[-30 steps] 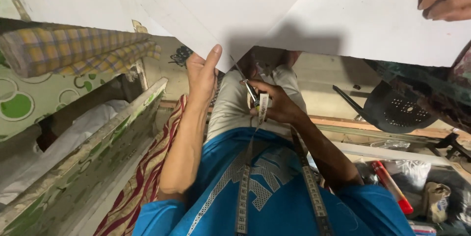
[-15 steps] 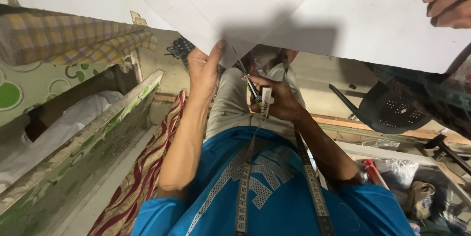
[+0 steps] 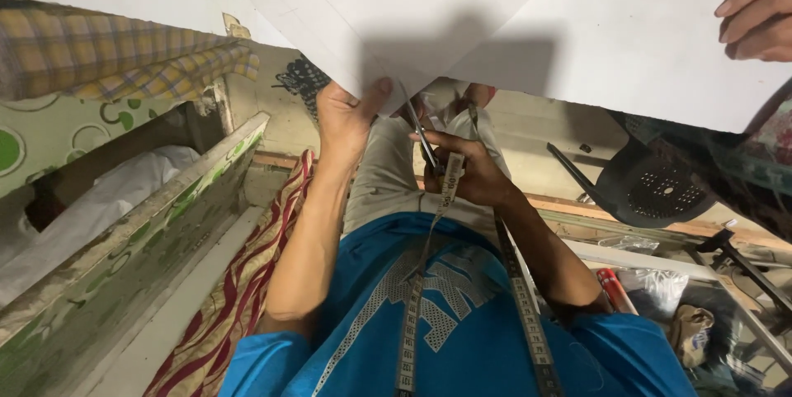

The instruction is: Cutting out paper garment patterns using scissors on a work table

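Scissors meeting the edge of a white sheet

Scissors with slim dark metal blades (image 3: 422, 143) are sitting in the person's right hand (image 3: 472, 172), whose fingers are closing firmly round the handles. The blades are angling up and away from the body, and their tips are touching the near edge of a large white sheet of stiff paper (image 3: 511, 25) that is spreading across the top of the view. The left hand (image 3: 345, 116) is pinching that same edge just beside the blades, thumb lying on the upper face and the other fingers hidden beneath, so it is gripping the sheet. A dark shadow is falling on the paper right above both hands.

A yellowish measuring tape with black marks (image 3: 412, 314) is hanging round the person's neck, one strand running down over a blue shirt with a pale printed pattern (image 3: 445, 323) and passing close under the right hand. Another person's hand (image 3: 755, 13) is resting on the far right part of the sheet, well apart from the scissors.

To the left, a yellow checked cloth (image 3: 107, 54) is lying over a green-patterned surface, and a red and cream striped fabric (image 3: 239, 290) is trailing beside the left forearm. A black plastic chair (image 3: 652, 191) is standing to the right.
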